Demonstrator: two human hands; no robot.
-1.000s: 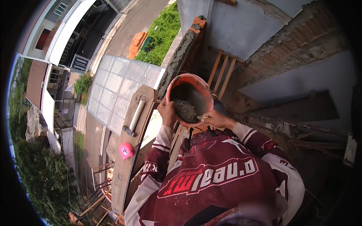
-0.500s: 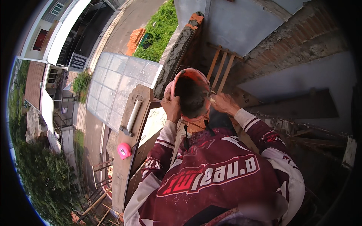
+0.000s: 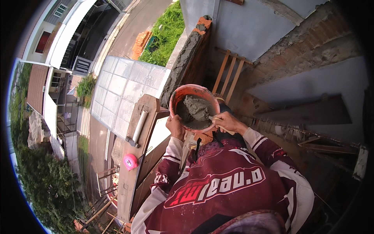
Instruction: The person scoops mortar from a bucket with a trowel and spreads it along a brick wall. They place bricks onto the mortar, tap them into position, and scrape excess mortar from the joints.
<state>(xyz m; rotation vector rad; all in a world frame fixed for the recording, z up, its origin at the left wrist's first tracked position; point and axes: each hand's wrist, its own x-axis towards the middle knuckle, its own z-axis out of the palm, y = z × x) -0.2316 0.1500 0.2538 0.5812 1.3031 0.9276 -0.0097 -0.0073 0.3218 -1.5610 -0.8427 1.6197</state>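
An orange-red bucket (image 3: 201,91) is in front of my chest with its mouth facing up. Wet grey mortar (image 3: 196,107) lies inside, heaped toward the middle. My left hand (image 3: 176,127) is closed on the near left side of the bucket's rim. At the right rim, my right hand (image 3: 230,123) grips the light wooden handle of a trowel (image 3: 225,130). The trowel's blade is hidden in or behind the mortar. Just beyond the bucket runs a brick wall (image 3: 202,50), its top covered with a rough bed of mortar (image 3: 182,58).
To my left, a wooden board (image 3: 125,187) carries a hammer (image 3: 137,129) and a pink tape measure (image 3: 130,161). Past it, a panelled roof (image 3: 126,84) lies below, with a street (image 3: 130,33). A wooden ladder-like frame (image 3: 227,74) leans by the grey wall (image 3: 241,31) at right.
The bucket has come down and nearer to me, from tilted to more upright. Its mortar now shows as a lit heap. Both hands have moved down with it.
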